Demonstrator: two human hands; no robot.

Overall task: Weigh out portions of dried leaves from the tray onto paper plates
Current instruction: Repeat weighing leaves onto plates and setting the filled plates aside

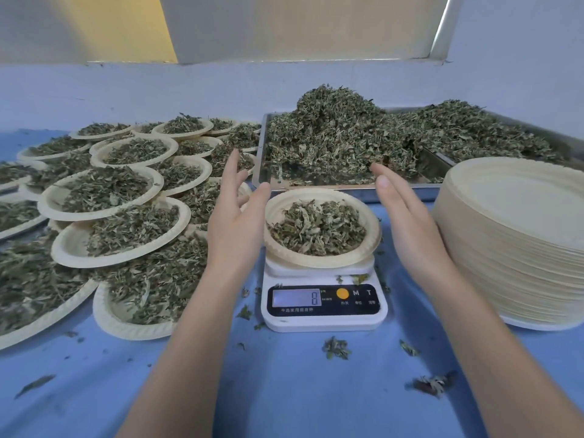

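A paper plate [373, 235] with a small heap of dried leaves [319, 227] sits on a white kitchen scale [322, 320] whose display reads 8. My left hand [235, 213] hovers just left of the plate, fingers straight, holding nothing. My right hand [407, 222] hovers to the plate's right, palm facing inward, also holding nothing. Behind the scale stands a metal tray [260, 159] piled high with dried leaves [341, 134].
Several filled paper plates [104, 194] overlap across the left of the blue table [284, 390]. A tall stack of unused paper plates [518, 241] stands at the right, close to my right hand. Loose leaf bits lie scattered on the cloth. A wall rises behind.
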